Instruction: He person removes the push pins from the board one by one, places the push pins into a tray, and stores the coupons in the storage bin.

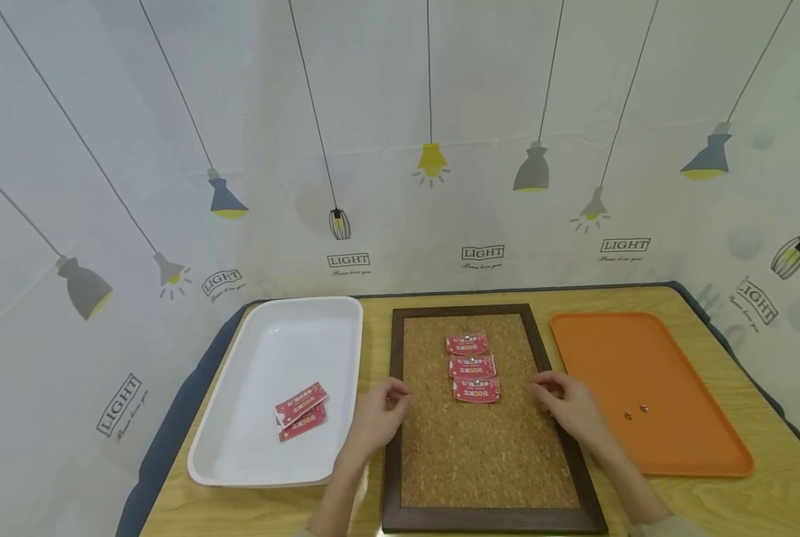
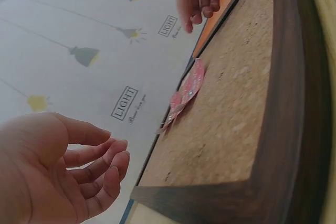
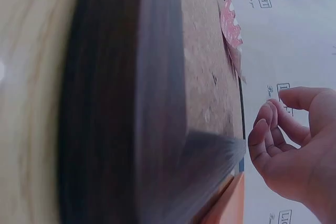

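Observation:
Three red coupons (image 1: 477, 391) hang in an overlapping column on a dark-framed corkboard (image 1: 487, 462), each with a small silvery pin near its top edge. My left hand (image 1: 378, 418) hovers by the board's left frame, fingers loosely bent and holding nothing. On the opposite side, over the right frame, is my right hand (image 1: 571, 406), also loosely curled around nothing. The left wrist view shows a gap between the left hand (image 2: 68, 171) and the coupons (image 2: 189, 87), whose lower edges lift off the cork. In the right wrist view the right hand (image 3: 299, 140) has bare fingertips.
Left of the board stands a white tray (image 1: 306, 343) with two overlapping red coupons (image 1: 301, 403) in it. An orange tray (image 1: 622, 358) lies to the right, bearing two small pins (image 1: 645, 409). Behind the wooden table (image 1: 769, 500) rises a lamp-printed wall covering (image 1: 400, 201).

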{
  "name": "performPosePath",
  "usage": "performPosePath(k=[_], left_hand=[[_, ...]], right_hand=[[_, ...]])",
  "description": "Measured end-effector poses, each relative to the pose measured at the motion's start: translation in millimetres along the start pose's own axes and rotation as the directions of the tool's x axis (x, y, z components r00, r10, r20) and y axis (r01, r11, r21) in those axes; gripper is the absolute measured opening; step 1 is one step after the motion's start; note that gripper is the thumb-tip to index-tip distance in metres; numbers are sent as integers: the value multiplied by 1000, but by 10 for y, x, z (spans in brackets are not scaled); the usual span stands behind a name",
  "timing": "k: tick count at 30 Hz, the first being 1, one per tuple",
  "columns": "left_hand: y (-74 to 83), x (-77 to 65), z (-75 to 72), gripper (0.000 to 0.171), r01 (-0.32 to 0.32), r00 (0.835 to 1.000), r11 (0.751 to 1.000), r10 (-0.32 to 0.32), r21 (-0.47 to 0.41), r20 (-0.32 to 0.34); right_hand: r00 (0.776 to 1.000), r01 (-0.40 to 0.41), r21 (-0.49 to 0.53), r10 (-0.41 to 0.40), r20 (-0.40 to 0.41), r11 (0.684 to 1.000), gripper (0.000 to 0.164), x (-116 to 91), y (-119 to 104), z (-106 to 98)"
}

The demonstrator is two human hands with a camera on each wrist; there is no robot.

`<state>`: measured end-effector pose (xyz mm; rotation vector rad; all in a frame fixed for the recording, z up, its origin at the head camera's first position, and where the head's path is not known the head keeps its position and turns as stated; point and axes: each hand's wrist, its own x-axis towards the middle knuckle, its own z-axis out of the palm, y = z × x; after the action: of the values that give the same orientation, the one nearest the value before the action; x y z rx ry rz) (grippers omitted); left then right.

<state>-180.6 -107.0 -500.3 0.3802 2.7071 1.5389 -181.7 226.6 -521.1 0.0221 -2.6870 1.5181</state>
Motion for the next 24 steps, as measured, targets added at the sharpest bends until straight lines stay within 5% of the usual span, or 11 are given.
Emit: performPosePath(k=[5,24], left_hand=[[-26,91,184,12,6,1000,998,-7,64,16],[2,347,625,10,76,996,997,-77,32,48]], right_hand=[[1000,13,-51,-13,13,999,22,79,-48,92],[997,27,-24,-25,77,999,18,300,-302,513]])
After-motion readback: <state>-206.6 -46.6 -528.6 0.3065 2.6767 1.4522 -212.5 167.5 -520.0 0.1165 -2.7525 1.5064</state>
